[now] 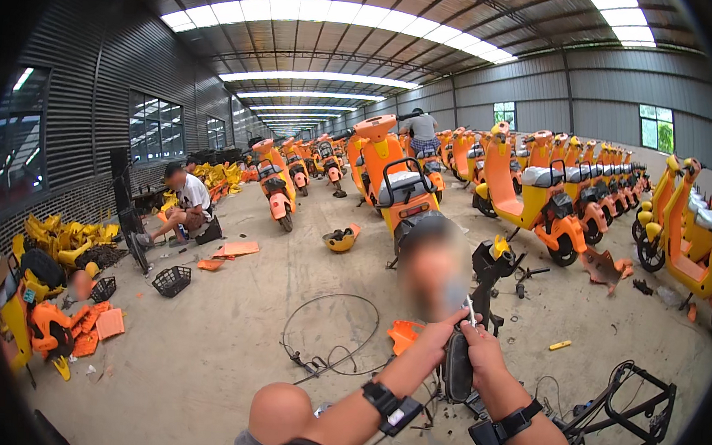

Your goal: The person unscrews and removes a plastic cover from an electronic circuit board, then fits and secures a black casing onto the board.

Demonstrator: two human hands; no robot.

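In front of me, my left hand (pixel 446 326) and my right hand (pixel 484 352) are close together with fingers closed. A black, elongated part with rounded ends (pixel 459 371) sits between them, and both hands appear to grip it. At the thumbs a thin white or silvery piece (pixel 470 309) points upward; its kind is too small to tell. Just beyond my hands stands a black upright scooter part (pixel 493 268) with a yellow tip. An orange plastic piece (pixel 403 336) lies left of my left hand.
A looped black cable (pixel 331 297) lies on the floor at left, a black metal frame (pixel 625 418) at right. A yellow-handled tool (pixel 560 345) is nearer. One person (pixel 431 264) is right ahead; another (pixel 188 200) sits at left. Scooters (pixel 376 162) stand in rows.
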